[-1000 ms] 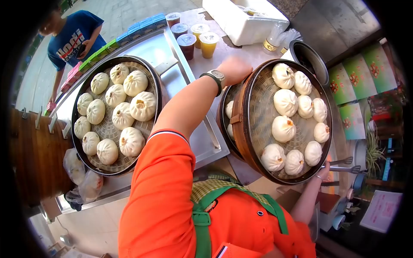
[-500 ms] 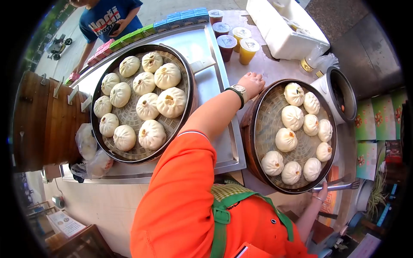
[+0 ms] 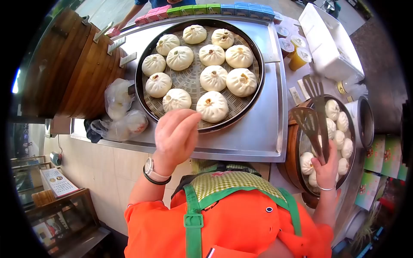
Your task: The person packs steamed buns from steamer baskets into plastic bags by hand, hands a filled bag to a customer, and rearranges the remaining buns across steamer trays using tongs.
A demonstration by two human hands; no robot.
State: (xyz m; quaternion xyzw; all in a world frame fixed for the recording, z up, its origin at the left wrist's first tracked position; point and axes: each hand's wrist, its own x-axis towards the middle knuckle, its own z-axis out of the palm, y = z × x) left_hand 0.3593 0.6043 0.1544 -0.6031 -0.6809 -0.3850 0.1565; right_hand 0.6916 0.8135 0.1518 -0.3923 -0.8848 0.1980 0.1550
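Note:
A round steamer [image 3: 138, 81] of white buns [image 3: 180, 58] sits on the metal counter. My left hand [image 3: 175, 135], loosely bent and with nothing in it, hovers at its front rim beside the frontmost bun [image 3: 212, 106]. On the right, my right hand [image 3: 328, 170] is closed around slotted metal tongs [image 3: 317, 109], whose two flat ends point up and stand apart. Behind the tongs is a second steamer [image 3: 292, 148] with more buns [image 3: 332, 109], partly hidden by the tongs and my right hand.
Tall wooden steamers [image 3: 64, 64] stand at left, near bagged buns [image 3: 122, 124]. Small coloured boxes [image 3: 200, 9] line the counter's far edge, where a person's arm [image 3: 129, 16] shows. Right are cups [image 3: 300, 58], a white foam box [image 3: 327, 43] and a dark-rimmed pot [image 3: 365, 122].
My left hand has left the right steamer's side and moved to the left steamer's front rim. My right hand has raised the tongs into full view. The view has swung left.

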